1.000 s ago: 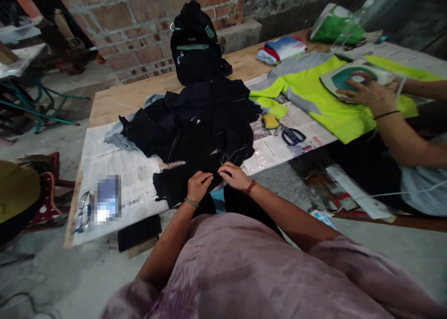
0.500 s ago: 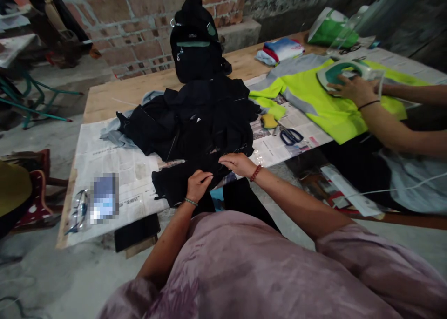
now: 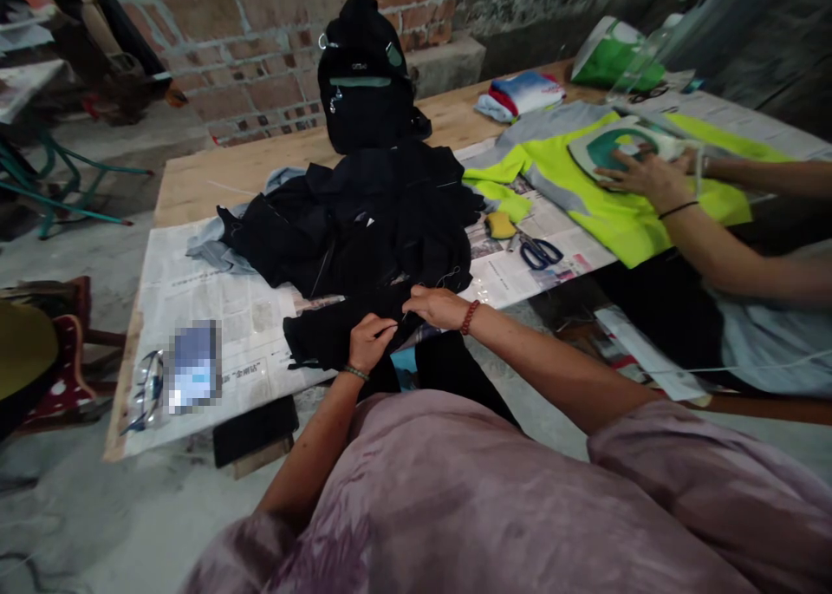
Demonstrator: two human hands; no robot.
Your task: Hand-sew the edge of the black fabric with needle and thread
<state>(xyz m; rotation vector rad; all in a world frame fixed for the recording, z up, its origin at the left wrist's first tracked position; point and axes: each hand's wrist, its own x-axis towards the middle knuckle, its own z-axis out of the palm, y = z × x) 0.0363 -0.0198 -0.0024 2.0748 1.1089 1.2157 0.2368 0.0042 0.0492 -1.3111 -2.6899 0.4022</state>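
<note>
My left hand [image 3: 372, 342] is closed in a pinch on the near edge of a black cloth [image 3: 321, 332] at the table's front edge. Right beside it, my right hand [image 3: 437, 306] is also pinched, close over the same cloth. A thin pale sliver shows below its fingertips, too small to tell whether needle or thread. A loose light thread [image 3: 450, 277] curls on the dark fabric just behind that hand. Farther back lies a heap of black garments [image 3: 370, 221], touching the cloth.
A black backpack [image 3: 364, 100] stands behind the heap. To the right are blue-handled scissors [image 3: 541, 254], a yellow pad [image 3: 500, 225] and a co-worker's hand on an iron [image 3: 588, 147] over a neon-yellow garment [image 3: 624, 225]. Glasses [image 3: 148, 390] and a blurred-out phone [image 3: 193, 367] lie left.
My right hand has shifted slightly left, nearer my left hand, and its fingertips now point down at the cloth. The co-worker's iron has slid left over the yellow garment.
</note>
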